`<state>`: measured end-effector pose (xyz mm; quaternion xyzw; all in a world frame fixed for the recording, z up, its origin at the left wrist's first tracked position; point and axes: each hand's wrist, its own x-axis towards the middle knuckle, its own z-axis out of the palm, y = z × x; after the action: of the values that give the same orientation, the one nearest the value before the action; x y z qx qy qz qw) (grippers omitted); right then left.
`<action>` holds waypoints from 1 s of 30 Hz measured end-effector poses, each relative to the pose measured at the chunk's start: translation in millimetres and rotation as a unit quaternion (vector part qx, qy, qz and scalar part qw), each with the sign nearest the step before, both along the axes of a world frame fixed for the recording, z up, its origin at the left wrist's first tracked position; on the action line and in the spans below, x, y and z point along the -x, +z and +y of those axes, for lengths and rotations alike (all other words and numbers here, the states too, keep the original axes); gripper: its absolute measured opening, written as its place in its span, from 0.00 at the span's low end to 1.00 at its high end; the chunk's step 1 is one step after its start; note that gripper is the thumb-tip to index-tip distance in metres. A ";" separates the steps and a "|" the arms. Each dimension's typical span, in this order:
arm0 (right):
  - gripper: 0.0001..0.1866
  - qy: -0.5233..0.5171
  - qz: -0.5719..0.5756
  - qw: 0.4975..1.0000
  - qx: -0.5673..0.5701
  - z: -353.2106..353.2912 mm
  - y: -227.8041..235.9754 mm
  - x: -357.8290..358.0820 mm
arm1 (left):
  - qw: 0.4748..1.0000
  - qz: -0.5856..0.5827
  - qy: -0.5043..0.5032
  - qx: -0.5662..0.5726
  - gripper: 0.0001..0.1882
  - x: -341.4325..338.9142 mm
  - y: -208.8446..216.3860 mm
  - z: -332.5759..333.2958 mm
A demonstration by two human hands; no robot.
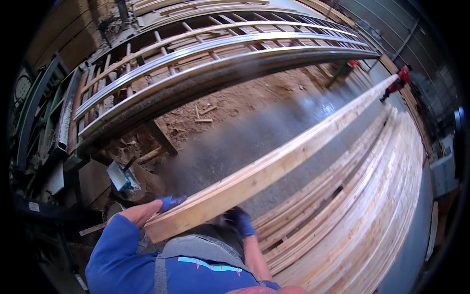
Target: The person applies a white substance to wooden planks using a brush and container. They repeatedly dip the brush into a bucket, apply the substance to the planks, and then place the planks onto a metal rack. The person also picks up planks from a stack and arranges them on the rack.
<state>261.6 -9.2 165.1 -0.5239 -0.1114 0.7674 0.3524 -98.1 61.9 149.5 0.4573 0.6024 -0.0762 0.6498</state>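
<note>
A long, pale wooden beam slants from in front of my body toward the far right, its near end at my waist. My left hand, in a blue glove, grips the beam's left side near that end. On the opposite side my right hand, in a dark blue glove, holds the lower edge, its fingers partly hidden beneath the wood. Another person in red stands by the beam's far end; their hands are too small to make out.
To my right lies a wide stack of long boards. Beyond the grey floor, a long metal-railed rack carries timber. Wood scraps and sawdust lie below it. Machinery stands at the left.
</note>
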 end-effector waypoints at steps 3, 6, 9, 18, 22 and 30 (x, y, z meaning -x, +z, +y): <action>0.36 -0.224 0.173 0.958 0.039 73.2 -53.6 -84.8 | 0.992 -0.054 0.072 0.089 0.43 34.4 36.3 5.4; 0.45 -0.279 0.183 0.943 0.000 148.6 -63.6 -122.1 | 0.987 -0.047 0.095 0.119 0.41 67.7 71.4 8.1; 0.37 -0.262 0.081 0.928 -0.252 224.3 -47.6 -100.9 | 0.984 -0.028 0.109 0.137 0.40 94.6 109.8 29.8; 0.31 -0.358 0.191 0.892 -0.198 310.2 -6.7 18.7 | 0.993 -0.041 0.028 0.103 0.35 140.5 121.9 159.2; 0.29 -0.280 0.336 0.872 -0.223 357.6 -4.4 84.1 | 0.994 -0.047 -0.097 -0.024 0.33 110.8 67.0 274.2; 0.30 0.117 -0.275 0.779 -0.551 428.6 77.3 176.2 | 0.989 0.076 -0.088 -0.096 0.35 117.0 233.9 391.2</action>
<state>85.4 419.4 242.4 -0.4122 -0.6679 0.4336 0.4427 -215.1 453.1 383.3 0.5620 0.6120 -0.1093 0.5456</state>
